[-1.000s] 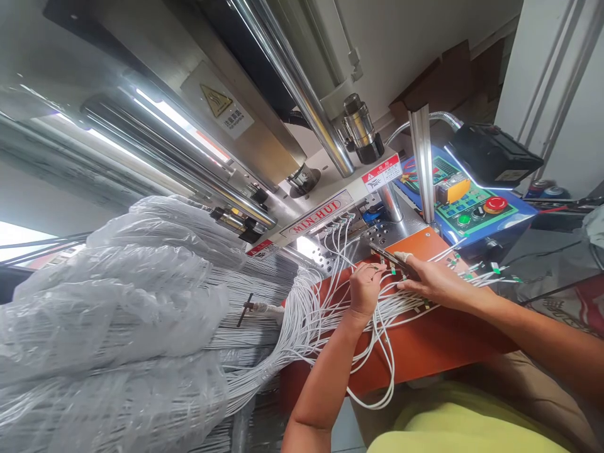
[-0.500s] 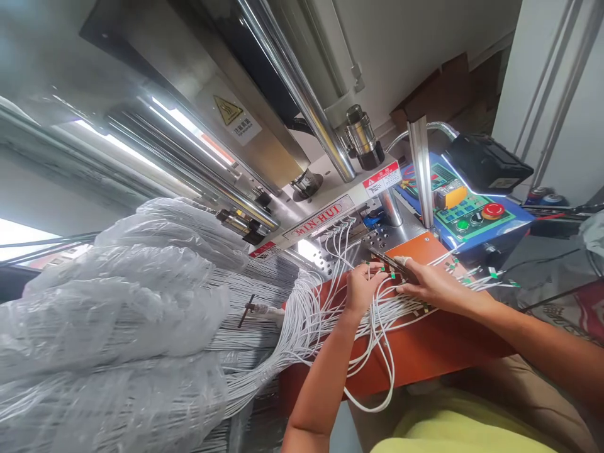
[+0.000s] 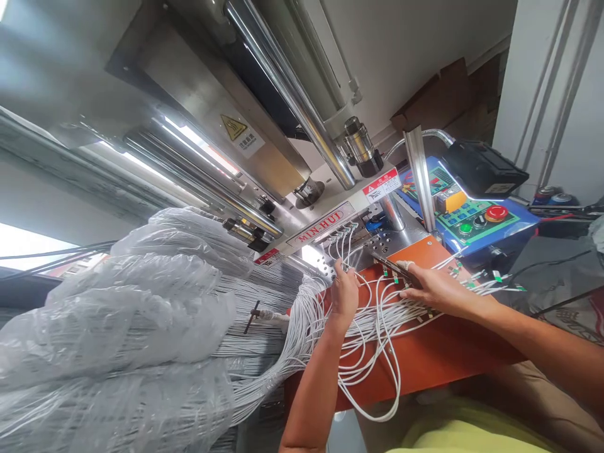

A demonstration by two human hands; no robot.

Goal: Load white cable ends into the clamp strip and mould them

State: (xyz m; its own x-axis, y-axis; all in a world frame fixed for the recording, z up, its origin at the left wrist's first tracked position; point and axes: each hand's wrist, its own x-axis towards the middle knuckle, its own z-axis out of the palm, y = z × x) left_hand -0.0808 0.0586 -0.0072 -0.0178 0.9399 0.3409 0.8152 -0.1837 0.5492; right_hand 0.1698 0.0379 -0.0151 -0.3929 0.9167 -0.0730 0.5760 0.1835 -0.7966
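My left hand is at the front of the press, next to white cables that hang from its mould area. Its fingers are bent together, and what they may hold is too small to make out. Farther right, my right hand is closed on a dark, slim metal tool that points toward the press. Under and beside both hands, many white cables lie across the orange table. Small green-and-white connector ends show near the tool.
The MIN-HUI press stands ahead, with steel columns. A blue control box with green and red buttons is at the right, under a black lamp. Plastic-wrapped cable bundles fill the left. A small clamp handle stands by the cables.
My left hand has moved left and up, away from the connector ends by my right hand, to the cables at the press. My right hand has stayed nearly in place with the tool.
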